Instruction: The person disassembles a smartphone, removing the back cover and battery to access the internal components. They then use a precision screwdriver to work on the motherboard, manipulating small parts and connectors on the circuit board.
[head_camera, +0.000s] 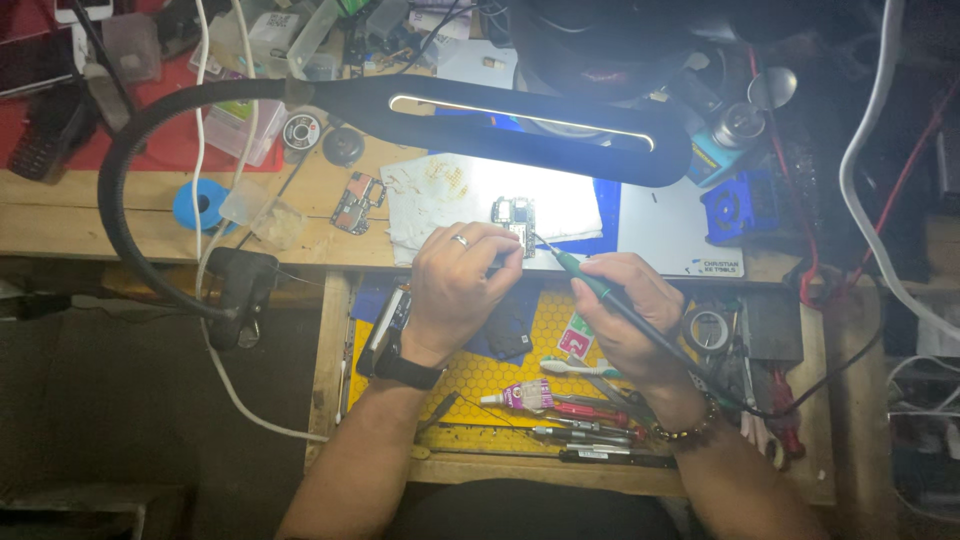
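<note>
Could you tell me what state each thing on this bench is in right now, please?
Desk lamp: lit, bent over the bench.
Circuit board: bare, lying flat on white paper.
Soldering iron: tip at the board's edge.
Right hand: closed on the iron.
Left hand: curled, steadying the board.
Drawer: pulled open, full of tools.
Second board: lying aside, untouched.

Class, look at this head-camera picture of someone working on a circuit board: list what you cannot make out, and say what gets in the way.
- Head view: left hand covers the circuit board's near-left edge, so its fingers' grip is hidden.
- Soldering iron tip: too small to tell whether it touches.
- Bench behind the lamp: hidden by its bar and glare.
- Drawer tools: partly under the right hand and wrist.
</note>
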